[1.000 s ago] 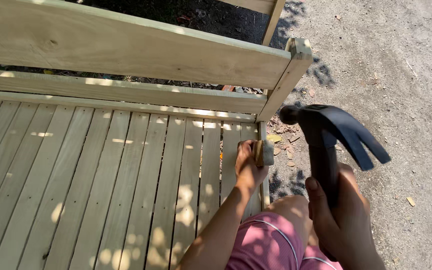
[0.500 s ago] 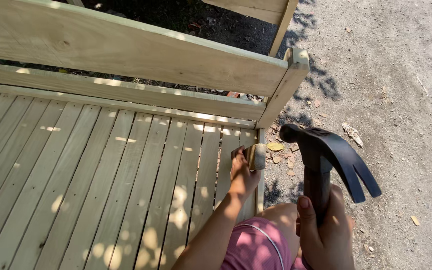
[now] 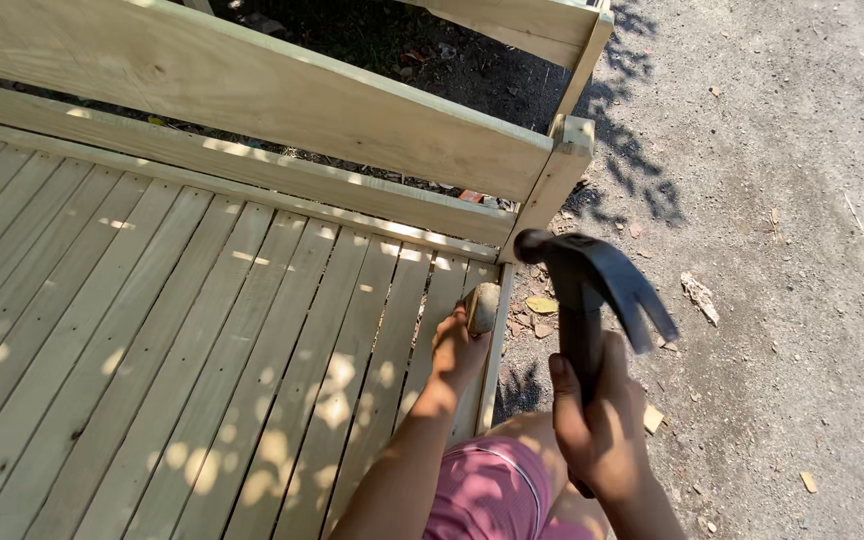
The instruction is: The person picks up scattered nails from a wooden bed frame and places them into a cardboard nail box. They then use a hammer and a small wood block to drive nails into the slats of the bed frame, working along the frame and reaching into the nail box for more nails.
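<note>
My right hand (image 3: 602, 425) grips the handle of a black claw hammer (image 3: 592, 275), held raised with its striking face pointing left, toward the bench's corner. My left hand (image 3: 457, 345) rests on the right edge of the slatted wooden seat (image 3: 202, 350) and pinches a small wooden block (image 3: 483, 306) against the outermost slat, just below the corner post (image 3: 557, 175). The hammer head hangs a short way to the right of and above the block, not touching it. My knee in pink shorts (image 3: 492, 495) is at the bottom.
A wide back rail (image 3: 252, 90) and a lower rail (image 3: 282, 180) run across the top of the pale wood frame. Bare dirt ground (image 3: 782, 250) with dry leaves and wood chips lies to the right. Dappled shade falls on the slats.
The view has shifted, and the hammer sits closer to the block and a little more to the left. My left hand stays on the block at the seat edge.
</note>
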Available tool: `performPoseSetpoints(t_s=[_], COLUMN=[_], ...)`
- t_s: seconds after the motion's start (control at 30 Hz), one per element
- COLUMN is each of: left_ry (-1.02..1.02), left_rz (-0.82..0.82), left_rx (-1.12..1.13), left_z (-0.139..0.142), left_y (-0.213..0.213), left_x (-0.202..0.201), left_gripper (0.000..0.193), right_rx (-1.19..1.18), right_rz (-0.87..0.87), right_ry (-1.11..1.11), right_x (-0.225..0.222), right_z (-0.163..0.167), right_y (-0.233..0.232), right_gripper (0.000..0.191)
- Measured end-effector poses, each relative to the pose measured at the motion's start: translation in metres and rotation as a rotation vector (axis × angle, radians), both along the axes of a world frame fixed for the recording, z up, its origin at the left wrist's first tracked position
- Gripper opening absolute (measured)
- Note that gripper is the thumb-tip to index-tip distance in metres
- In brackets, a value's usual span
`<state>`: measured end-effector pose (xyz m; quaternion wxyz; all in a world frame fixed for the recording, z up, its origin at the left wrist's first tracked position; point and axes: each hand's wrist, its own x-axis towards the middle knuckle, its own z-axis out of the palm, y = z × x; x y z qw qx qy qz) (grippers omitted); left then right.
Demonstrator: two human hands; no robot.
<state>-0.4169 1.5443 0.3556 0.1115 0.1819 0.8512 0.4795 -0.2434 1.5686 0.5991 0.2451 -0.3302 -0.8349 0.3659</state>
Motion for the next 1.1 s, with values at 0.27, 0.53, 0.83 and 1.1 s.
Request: performPoseSetpoints(t_s=[0.27,0.53,0.83,1.1], left_ry=[-0.063,0.000,-0.087,-0.080], left_rz=[0.022,0.033,0.024,0.041], left_rx=[0.069,-0.064,-0.152,-0.109], left_z=[-0.004,-0.007,0.002,0.007], left_y=[0.001,0.002,0.005,0.009], left_x=[-0.002,-0.002,-0.008,-0.008], left_gripper=[0.037,0.039,0.037,0.039], right_rx=[-0.170,-0.010,-0.078,-0.245], right_rz=[-0.027,0.121,0.118,-0.108], right_ry=[-0.107,-0.285,0.334,-0.235], right_x=[-0.001,-0.032,-0.017,-0.010], right_z=[0.000,-0.017,-0.016,0.000], right_y=[0.020,-0.004,0.007,0.028], right_gripper=[0.030,0.027,0.030,0.031])
